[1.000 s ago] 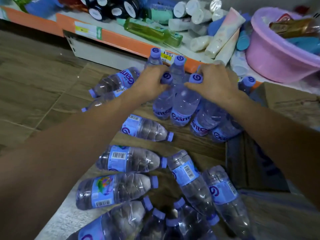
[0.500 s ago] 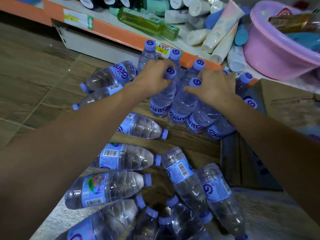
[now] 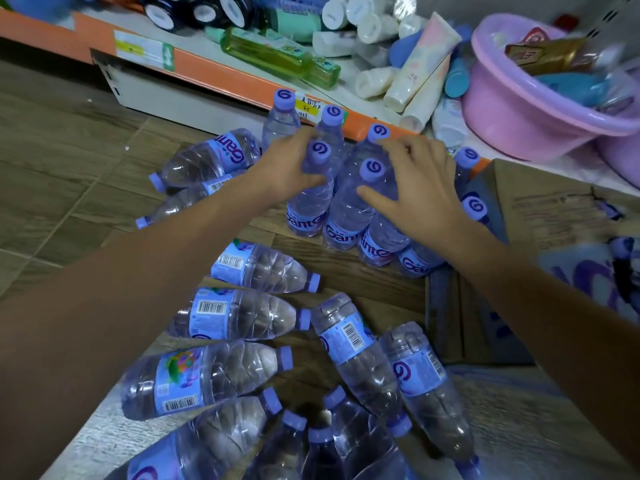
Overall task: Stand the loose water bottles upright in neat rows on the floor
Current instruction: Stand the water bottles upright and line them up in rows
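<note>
Several clear water bottles with purple caps stand upright in a cluster (image 3: 346,216) on the wooden floor, close to the shelf base. My left hand (image 3: 289,168) is wrapped around the shoulder of one upright bottle (image 3: 310,199) at the cluster's left. My right hand (image 3: 420,188) hovers over the neighbouring upright bottles with fingers spread, holding nothing. Many loose bottles lie on their sides: two at the left (image 3: 207,161) and several in a fan near me (image 3: 242,313).
An orange-edged low shelf (image 3: 221,72) runs across the back, holding tubes, a green bottle (image 3: 277,57) and a pink plastic basin (image 3: 530,119). A flattened cardboard box (image 3: 554,216) lies on the right, beside the upright bottles.
My right hand has lifted off the bottle caps and spread its fingers. My left hand keeps its grip on the left upright bottle. The upright cluster looks tighter.
</note>
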A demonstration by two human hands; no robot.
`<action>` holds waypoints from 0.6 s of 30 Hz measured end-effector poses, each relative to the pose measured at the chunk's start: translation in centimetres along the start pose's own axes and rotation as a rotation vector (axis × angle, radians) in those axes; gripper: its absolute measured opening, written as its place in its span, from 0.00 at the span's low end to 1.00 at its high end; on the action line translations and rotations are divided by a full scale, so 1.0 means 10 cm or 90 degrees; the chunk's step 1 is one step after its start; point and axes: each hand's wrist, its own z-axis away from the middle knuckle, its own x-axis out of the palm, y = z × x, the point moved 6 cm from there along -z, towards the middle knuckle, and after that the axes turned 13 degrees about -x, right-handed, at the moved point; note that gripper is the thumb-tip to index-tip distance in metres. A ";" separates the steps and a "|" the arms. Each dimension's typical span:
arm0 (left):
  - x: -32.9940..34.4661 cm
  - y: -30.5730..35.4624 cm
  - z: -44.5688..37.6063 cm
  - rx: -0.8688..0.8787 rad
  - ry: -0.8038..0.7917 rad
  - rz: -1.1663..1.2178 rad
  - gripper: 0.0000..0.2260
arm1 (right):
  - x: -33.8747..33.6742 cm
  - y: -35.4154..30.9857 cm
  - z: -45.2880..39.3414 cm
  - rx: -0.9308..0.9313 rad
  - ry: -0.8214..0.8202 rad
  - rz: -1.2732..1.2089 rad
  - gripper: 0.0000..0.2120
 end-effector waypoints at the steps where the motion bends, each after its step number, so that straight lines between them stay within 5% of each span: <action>1: -0.01 -0.04 0.04 0.004 0.002 0.007 0.30 | -0.04 -0.01 0.12 -0.018 0.037 -0.014 0.28; 6: -0.09 -0.45 0.27 -0.022 0.065 0.013 0.21 | 0.19 -0.15 0.67 -0.081 0.005 -0.095 0.17; 10: -0.07 -0.94 0.42 -0.086 0.036 -0.106 0.13 | 0.77 -0.35 0.82 -0.060 -0.200 -0.165 0.14; 13: -0.21 -1.34 0.44 -0.215 0.065 -0.112 0.12 | 1.14 -0.48 0.81 0.002 -0.327 -0.226 0.19; 18: -0.44 -1.96 0.61 -0.459 0.179 -0.041 0.22 | 1.50 -0.59 0.65 0.116 -0.319 -0.383 0.21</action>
